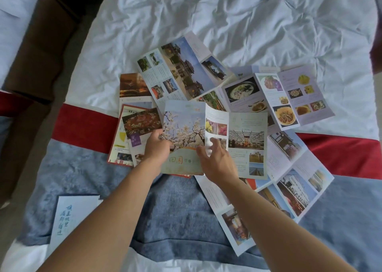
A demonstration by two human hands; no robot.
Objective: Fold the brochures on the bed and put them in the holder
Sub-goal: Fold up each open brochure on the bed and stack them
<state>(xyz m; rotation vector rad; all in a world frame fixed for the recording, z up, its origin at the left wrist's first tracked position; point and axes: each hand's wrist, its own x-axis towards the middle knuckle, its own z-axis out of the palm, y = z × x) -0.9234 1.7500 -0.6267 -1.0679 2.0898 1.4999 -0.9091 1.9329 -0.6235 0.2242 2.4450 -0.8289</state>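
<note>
Several unfolded brochures lie spread over the bed. In the middle is a blossom brochure (184, 127), its left panel partly folded over. My left hand (156, 147) grips that panel's left edge, thumb on top. My right hand (217, 160) rests on the brochure near its centre fold, fingers spread and fairly straight, slightly blurred. Around it lie a building brochure (182, 69), a food brochure (285, 98), a red-edged brochure (132, 135) and a long one (285, 189) at the right. A white holder or card with handwritten characters (68, 216) sits at the lower left.
The bed has a wrinkled white sheet (227, 19) and a grey-blue and red runner (86, 127) across it. A dark brown floor gap (41, 44) runs along the bed's left side, with another white bed (12, 13) beyond it.
</note>
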